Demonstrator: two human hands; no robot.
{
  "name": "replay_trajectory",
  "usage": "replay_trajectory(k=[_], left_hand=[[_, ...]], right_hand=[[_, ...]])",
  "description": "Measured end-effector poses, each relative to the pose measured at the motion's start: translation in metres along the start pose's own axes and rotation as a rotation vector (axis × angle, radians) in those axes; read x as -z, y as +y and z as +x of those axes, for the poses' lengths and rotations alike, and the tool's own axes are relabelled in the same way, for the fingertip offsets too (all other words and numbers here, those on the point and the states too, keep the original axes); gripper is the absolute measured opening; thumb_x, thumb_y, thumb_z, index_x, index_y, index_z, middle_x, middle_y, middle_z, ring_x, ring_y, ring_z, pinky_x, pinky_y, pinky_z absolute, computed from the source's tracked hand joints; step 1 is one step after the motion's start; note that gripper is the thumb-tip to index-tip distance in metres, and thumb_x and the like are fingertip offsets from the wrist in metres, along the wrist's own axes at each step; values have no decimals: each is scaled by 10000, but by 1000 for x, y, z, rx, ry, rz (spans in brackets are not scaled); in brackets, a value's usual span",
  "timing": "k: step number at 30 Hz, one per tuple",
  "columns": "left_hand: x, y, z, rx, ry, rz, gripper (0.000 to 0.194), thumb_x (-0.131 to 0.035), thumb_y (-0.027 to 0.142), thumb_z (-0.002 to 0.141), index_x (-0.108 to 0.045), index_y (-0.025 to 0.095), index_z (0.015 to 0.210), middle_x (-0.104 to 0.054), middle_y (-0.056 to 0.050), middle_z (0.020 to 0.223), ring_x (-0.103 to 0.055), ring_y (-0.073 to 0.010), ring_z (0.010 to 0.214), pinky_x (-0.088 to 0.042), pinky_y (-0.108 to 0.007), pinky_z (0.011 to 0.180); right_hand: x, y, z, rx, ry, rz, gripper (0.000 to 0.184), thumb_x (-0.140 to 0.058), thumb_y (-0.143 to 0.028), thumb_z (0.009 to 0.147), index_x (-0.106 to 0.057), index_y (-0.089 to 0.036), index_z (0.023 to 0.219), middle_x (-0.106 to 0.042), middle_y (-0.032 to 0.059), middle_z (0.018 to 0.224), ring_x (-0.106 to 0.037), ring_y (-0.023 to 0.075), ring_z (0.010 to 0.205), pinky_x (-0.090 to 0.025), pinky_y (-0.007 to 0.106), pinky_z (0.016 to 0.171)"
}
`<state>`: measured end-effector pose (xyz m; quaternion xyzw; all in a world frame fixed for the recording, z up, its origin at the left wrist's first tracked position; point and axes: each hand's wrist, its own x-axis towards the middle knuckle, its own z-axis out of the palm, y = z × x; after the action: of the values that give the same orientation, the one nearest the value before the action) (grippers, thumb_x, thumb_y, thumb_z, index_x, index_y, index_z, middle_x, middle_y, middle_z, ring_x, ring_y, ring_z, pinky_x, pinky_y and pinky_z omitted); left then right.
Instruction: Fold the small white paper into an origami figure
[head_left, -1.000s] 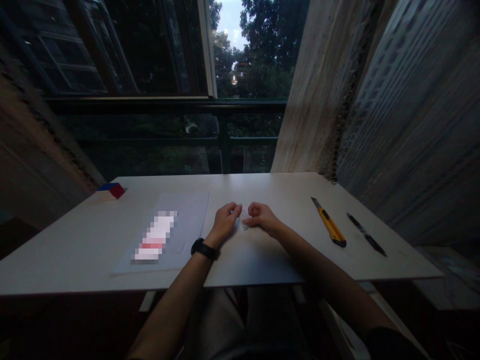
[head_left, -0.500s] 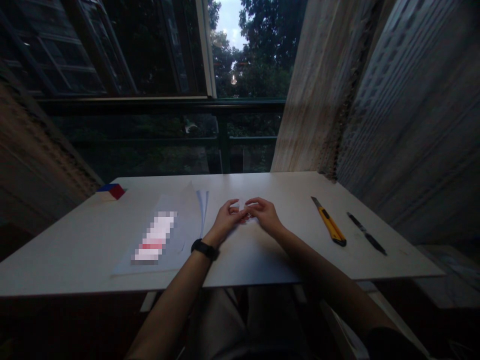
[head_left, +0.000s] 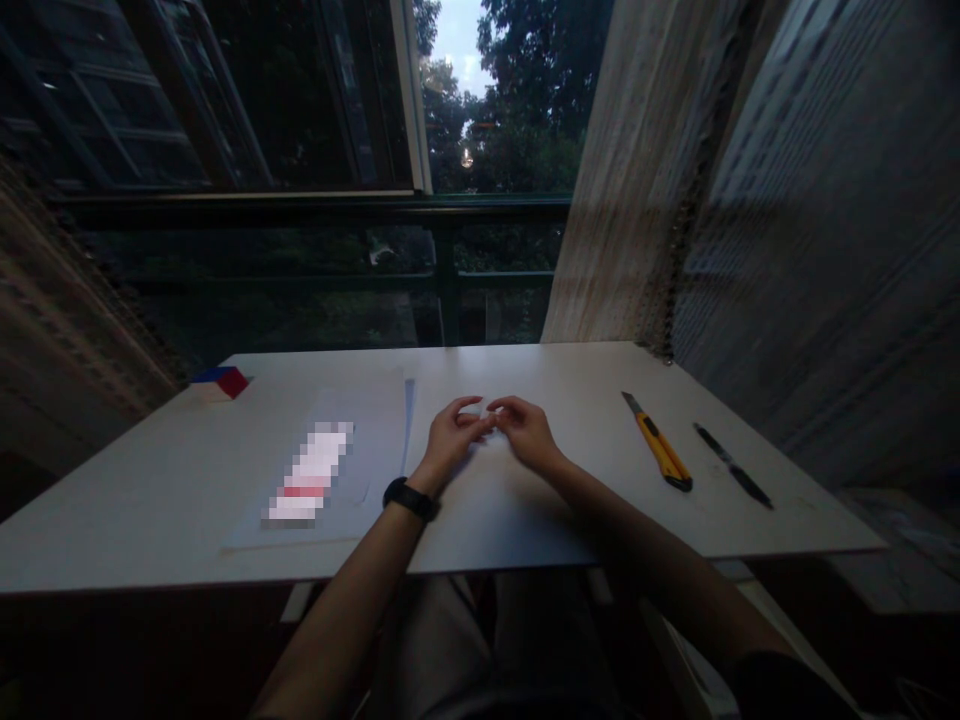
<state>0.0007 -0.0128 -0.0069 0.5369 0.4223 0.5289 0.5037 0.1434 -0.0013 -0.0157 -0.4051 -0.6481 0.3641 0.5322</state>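
My left hand (head_left: 450,437) and my right hand (head_left: 525,430) meet fingertip to fingertip at the middle of the white table (head_left: 562,510). Both pinch a small white piece of paper (head_left: 489,415), mostly hidden between the fingers. A black watch (head_left: 409,497) is on my left wrist. To the left of my left hand lies a sheet of paper (head_left: 337,470) with a blurred label on it; its right edge lifts slightly.
A yellow utility knife (head_left: 660,455) and a black pen (head_left: 731,468) lie on the table to the right. A red and blue block (head_left: 221,381) sits at the far left corner. A railing and windows stand behind; a curtain hangs at the right.
My hands have moved a little farther from me and closer together, from loose fists to a fingertip pinch on the small paper. The sheet's right edge lifted, then settled.
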Motion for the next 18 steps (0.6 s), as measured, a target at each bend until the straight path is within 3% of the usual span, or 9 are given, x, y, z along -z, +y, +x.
replay_trajectory(k=[9,14,18], left_hand=[[6,0,3,-22,99,72,564,-758,360,548,-596,126,1035,-668,-32,649,-569,-123,556,-385,-212,486],[6,0,3,26,31,-54,614,-767,328,547,-563,132,1092,-684,-49,721,-603,-138,635,-408,-234,575],[6,2,0,69,20,-122,601,-758,343,574,-555,162,1110,-675,-44,746,-607,-130,652,-377,-205,545]], right_hand=[[2,6,3,-48,-107,89,215,-634,-349,685,-645,-195,835,-586,-11,619,-518,120,567,-414,251,562],[4,5,3,-11,-136,98,232,-639,-353,700,-643,-188,863,-616,2,662,-571,134,631,-442,259,618],[3,4,3,-45,-134,171,282,-607,-407,725,-628,-183,895,-636,16,729,-591,135,650,-464,261,624]])
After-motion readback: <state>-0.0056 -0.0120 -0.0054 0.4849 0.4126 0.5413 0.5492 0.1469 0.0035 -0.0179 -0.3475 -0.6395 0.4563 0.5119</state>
